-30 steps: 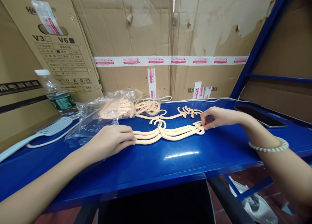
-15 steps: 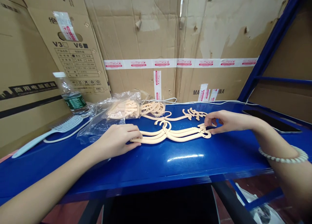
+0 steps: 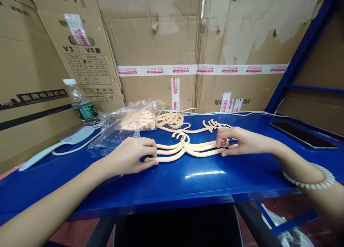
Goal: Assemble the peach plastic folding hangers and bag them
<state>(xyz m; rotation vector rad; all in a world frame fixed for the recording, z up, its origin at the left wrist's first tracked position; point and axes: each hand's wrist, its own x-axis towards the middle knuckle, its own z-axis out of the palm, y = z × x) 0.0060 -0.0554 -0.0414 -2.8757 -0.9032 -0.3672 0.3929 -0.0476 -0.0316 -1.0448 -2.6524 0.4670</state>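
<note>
A small group of cream hangers [image 3: 202, 153] lies on the blue tabletop [image 3: 172, 184], their hooks [image 3: 184, 136] bunched in the middle. My left hand [image 3: 134, 154] has its thumb and fingers closed round the left ends of the hangers. At the opposite ends, my right hand [image 3: 238, 141] grips with thumb and bent fingers, partly covering the ends. Behind the group lies another hanger [image 3: 195, 131] with curled end pieces [image 3: 212, 125]. A clear plastic bag [image 3: 141, 119] holding more cream pieces rests behind my left hand, beside a loose pile of cream pieces [image 3: 170, 119].
A pale blue hairbrush [image 3: 60, 143] and a water bottle [image 3: 83, 107] are at the left. At the right lies a black phone-like slab [image 3: 302, 135]. Cardboard [image 3: 161, 35] walls the back, and a blue metal post [image 3: 298, 51] rises at the right.
My right hand has shifted left along the hangers, further over their right ends. The nearest hanger's left arm has come slightly toward me, apart from the others. The view has turned slightly.
</note>
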